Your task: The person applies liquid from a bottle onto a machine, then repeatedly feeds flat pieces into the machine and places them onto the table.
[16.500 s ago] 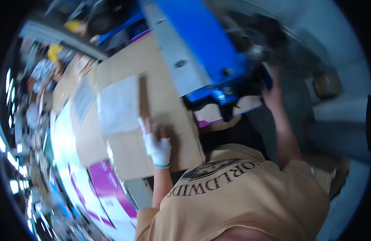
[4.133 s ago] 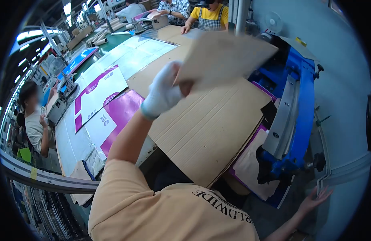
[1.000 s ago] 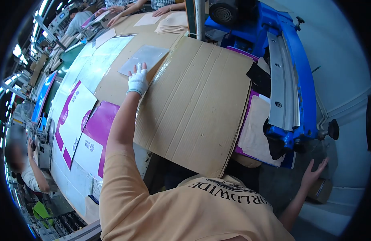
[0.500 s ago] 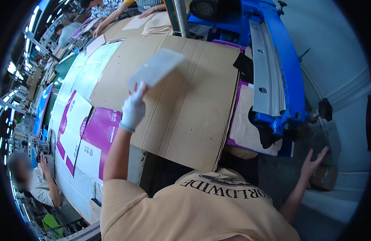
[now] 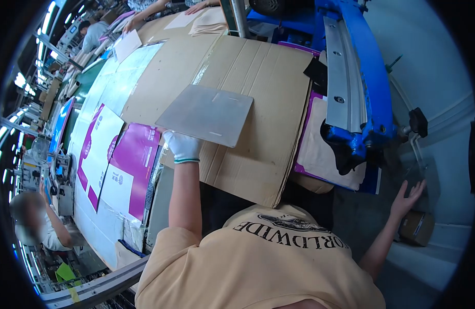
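Note:
My left hand (image 5: 183, 147), in a white glove, grips the near left edge of a thin grey plate (image 5: 209, 113) with rounded corners. The plate is held above the brown cardboard (image 5: 268, 87) on the worktable. Its underside hides the fingertips. My right hand (image 5: 407, 198) is bare and hangs in the air at the right, fingers spread, holding nothing. Closest to that hand is a small brown box (image 5: 416, 228) lower down. A beige fabric piece (image 5: 325, 149) lies on a purple-edged board under the arm of a blue machine (image 5: 368, 77).
Purple and white printed sheets (image 5: 134, 159) lie at the table's left. Folded beige pieces (image 5: 209, 23) are at the far end, near a co-worker's hands (image 5: 129, 26). Another person (image 5: 57, 221) sits at the left. A metal post (image 5: 238, 18) stands beside the machine.
My left hand has moved slightly right and nearer my body, and the plate has swung flatter and towards the right. My right hand stays spread, slightly higher in view.

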Demonstrator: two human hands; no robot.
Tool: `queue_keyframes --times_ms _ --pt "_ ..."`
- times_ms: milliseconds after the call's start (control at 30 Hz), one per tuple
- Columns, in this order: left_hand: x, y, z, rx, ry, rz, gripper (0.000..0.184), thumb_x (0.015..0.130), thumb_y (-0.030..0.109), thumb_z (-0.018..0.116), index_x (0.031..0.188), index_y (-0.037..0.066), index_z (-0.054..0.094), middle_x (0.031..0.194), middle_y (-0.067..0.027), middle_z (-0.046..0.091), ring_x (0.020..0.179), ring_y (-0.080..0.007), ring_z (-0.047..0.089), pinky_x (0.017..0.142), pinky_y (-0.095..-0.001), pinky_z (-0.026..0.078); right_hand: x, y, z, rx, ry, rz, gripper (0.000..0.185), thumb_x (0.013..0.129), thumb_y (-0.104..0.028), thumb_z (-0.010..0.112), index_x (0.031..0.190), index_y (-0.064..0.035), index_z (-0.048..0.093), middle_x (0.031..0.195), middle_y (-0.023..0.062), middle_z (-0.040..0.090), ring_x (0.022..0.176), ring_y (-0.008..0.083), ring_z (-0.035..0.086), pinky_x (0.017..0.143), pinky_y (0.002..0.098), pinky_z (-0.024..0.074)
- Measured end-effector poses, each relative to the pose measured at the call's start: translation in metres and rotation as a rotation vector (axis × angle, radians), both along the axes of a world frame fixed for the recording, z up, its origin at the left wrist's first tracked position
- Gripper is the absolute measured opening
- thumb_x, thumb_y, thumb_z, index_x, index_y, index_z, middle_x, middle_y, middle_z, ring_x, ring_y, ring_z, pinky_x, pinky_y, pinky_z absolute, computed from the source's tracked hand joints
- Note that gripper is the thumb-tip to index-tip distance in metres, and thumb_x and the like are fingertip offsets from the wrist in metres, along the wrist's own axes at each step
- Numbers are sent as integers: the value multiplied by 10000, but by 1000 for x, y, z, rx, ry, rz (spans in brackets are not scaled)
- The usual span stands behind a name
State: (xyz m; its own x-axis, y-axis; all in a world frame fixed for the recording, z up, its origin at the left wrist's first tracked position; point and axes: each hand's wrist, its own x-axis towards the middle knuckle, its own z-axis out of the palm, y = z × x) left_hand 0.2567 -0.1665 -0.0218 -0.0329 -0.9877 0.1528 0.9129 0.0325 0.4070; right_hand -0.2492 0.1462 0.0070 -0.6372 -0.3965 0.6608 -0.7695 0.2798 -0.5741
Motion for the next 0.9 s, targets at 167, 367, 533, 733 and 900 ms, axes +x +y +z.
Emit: queue_keyframes --times_ms 167,367,533,733,900 --pt "25 -9 -9 150 -351 159 401 863 263 429 1160 -5 403 1167 -99 452 1058 -222 440 895 -355 369 -27 -4 50 -194 -76 52 528 821 -35 504 1269 -6 227 1297 179 286 1173 288 342 961 374 307" --pt "-1 21 100 -200 -660 135 479 811 210 501 1204 -20 352 1190 -134 423 1066 -248 443 899 -395 362 41 -86 189 -267 203 555 449 835 -89 491 1198 93 298 1214 197 399 1141 265 391 957 352 318" --pt "-9 29 182 -532 -811 -168 566 729 197 617 1185 -26 369 1167 -129 438 1054 -257 449 881 -385 358 124 -148 258 -66 788 880 610 725 -278 623 1199 14 372 1235 180 391 1151 273 374 940 364 314" --pt "-55 31 257 -1009 -854 50 442 731 196 639 1076 -35 489 999 -86 546 941 -190 504 830 -298 366 142 -172 275 306 210 1347 455 714 -105 650 1123 -22 471 1064 88 537 923 128 514 796 245 398" --pt "-83 9 304 -1081 -546 346 411 804 246 529 1114 -15 461 1012 -122 528 941 -235 496 863 -343 361 68 -162 259 -86 -300 1177 386 819 -167 530 1145 20 441 1081 101 509 977 145 484 838 272 380"
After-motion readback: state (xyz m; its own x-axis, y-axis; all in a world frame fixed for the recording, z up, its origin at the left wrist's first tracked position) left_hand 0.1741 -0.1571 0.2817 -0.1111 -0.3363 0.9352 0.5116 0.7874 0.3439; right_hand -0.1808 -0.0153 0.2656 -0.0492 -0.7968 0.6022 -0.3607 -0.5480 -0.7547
